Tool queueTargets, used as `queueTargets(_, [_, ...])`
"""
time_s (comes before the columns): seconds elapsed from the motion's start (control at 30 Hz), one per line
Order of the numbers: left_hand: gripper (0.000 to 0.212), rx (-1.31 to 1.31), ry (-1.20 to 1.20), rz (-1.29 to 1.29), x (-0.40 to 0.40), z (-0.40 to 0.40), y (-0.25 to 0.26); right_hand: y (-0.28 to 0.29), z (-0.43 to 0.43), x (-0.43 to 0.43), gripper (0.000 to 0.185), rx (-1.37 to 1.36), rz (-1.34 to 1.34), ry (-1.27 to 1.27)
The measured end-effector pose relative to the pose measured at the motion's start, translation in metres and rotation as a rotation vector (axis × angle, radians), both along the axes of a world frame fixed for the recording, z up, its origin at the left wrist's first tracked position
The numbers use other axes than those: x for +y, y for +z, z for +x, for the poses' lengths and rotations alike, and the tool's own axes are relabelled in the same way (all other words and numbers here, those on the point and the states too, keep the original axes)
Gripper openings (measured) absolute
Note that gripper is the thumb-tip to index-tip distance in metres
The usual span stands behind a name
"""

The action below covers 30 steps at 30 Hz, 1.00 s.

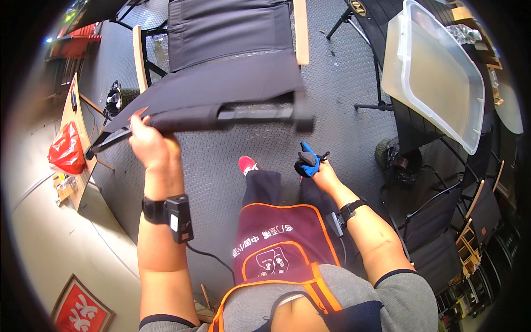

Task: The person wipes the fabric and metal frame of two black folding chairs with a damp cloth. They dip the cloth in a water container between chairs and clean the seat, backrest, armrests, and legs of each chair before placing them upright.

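Observation:
My left hand grips the top edge of the backrest of a black fabric folding camp chair, near its left corner. The chair has pale wooden armrests, and its seat lies beyond the backrest. A dark bar shows through a gap in the top sleeve, blurred at its right end. Lower right of that end is my right hand, apart from the chair. Blue, grey and black fabric hides its fingers; I cannot tell if this is a worn glove or a held cloth.
On the right, a translucent plastic tub rests on a black chair, with more folding chairs below it. A wooden table at left carries a red plastic bag. Dark diamond-plate flooring lies underfoot.

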<state>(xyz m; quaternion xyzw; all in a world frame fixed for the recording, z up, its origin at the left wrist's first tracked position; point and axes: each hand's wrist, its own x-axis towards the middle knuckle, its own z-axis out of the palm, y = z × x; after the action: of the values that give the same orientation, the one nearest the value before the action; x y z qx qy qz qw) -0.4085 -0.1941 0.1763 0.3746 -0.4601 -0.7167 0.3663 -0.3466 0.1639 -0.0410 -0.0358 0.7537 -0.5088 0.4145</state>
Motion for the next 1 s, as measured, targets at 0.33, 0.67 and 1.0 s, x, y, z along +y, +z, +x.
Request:
queueTargets(0.33, [0.034, -0.036, -0.649, -0.612, 0.057, -0.027, -0.023, -0.048, -0.107, 0.027, 0.041, 0.294, -0.158, -0.361])
queueTargets(0.67, [0.038, -0.166, -0.489, -0.622, -0.067, -0.036, -0.203, -0.081, -0.324, -0.02, 0.035, 1.17, 0.369, -0.462])
queueTargets(1.0, [0.052, -0.133, -0.433, -0.52, -0.071, -0.074, -0.362, -0.1, -0.419, -0.054, 0.021, 1.385, 0.812, 0.207])
